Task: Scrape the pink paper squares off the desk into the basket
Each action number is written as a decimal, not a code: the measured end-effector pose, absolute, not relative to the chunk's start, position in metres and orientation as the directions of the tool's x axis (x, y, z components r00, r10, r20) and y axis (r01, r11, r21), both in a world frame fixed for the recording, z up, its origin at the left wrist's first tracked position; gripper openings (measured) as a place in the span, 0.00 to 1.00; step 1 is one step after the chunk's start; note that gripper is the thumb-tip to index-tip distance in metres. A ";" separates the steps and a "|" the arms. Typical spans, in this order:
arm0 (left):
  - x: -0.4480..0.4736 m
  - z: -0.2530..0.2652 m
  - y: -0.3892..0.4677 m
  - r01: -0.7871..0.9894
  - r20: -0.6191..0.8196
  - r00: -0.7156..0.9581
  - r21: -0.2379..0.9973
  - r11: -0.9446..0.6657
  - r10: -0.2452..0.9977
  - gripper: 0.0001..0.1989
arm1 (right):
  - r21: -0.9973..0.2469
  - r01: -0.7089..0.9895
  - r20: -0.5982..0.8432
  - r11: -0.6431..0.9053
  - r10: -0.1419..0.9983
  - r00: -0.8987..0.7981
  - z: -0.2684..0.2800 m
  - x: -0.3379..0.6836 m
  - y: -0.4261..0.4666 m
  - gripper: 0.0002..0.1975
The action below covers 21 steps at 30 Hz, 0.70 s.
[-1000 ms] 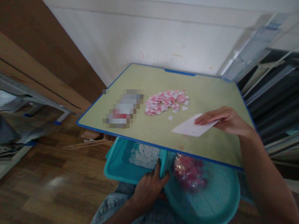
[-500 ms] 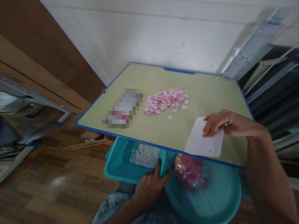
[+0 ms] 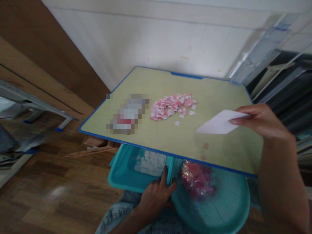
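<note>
My right hand (image 3: 259, 120) pinches a white flat plastic scraper (image 3: 223, 123) by its right edge, tilted above the right side of the folding table (image 3: 156, 138). Two small pinkish squares (image 3: 206, 146) lie on the tabletop below it. To the left is a heap of small pink and white squares (image 3: 168, 106), with a few loose ones at its near side. Below the table's front edge, my left hand (image 3: 156, 195) grips the right rim of a teal rectangular tray (image 3: 122, 180), its index finger stretched along it. White pieces (image 3: 151, 162) lie in that tray.
A blurred-out flat item (image 3: 129, 113) rests on the table's left. Beside the tray, a round teal basin (image 3: 226, 208) holds a clear bag of pink-red stuff (image 3: 198, 180). A white wall (image 3: 158, 42) stands behind, with a metal frame (image 3: 60, 123) at left.
My right hand has raised the scraper off the tabletop, moved right and turned it on a slant. Two small pinkish squares now show where it lay. My left hand stays in place.
</note>
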<state>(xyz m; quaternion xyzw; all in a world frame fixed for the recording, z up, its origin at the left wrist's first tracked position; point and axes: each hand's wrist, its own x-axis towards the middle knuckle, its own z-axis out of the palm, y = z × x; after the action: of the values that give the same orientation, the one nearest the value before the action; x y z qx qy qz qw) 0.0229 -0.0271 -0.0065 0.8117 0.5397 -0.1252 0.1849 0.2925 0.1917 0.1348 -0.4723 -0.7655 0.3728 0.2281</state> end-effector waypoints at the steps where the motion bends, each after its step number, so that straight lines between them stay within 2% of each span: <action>1: 0.023 -0.007 -0.027 0.923 -0.405 0.385 0.165 -0.347 0.829 0.39 | -0.783 0.577 -0.011 0.233 0.922 -0.387 0.133 0.292 0.194 0.12; 5: 0.024 -0.008 -0.028 0.925 -0.412 0.380 0.163 -0.343 0.828 0.39 | -0.767 0.621 -0.061 0.163 0.944 -0.323 0.121 0.287 0.207 0.18; 9: 0.023 -0.010 -0.028 0.923 -0.405 0.385 0.165 -0.347 0.830 0.39 | -0.718 0.667 -0.122 0.201 0.906 -0.405 0.113 0.284 0.214 0.18; 15: 0.023 -0.010 -0.028 0.928 -0.405 0.373 0.160 -0.337 0.835 0.39 | -0.708 0.653 -0.261 0.267 0.761 -0.594 0.112 0.274 0.207 0.15; 21: 0.024 -0.010 -0.028 0.929 -0.390 0.371 0.148 -0.340 0.843 0.38 | -0.687 0.631 -0.306 0.359 0.645 -0.700 0.113 0.266 0.201 0.12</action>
<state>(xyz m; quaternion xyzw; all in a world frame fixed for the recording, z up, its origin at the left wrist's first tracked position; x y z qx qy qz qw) 0.0236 -0.0282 -0.0103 0.8092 0.5472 -0.1231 0.1747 0.2663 0.2006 0.1125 -0.3872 -0.8242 0.4132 0.0082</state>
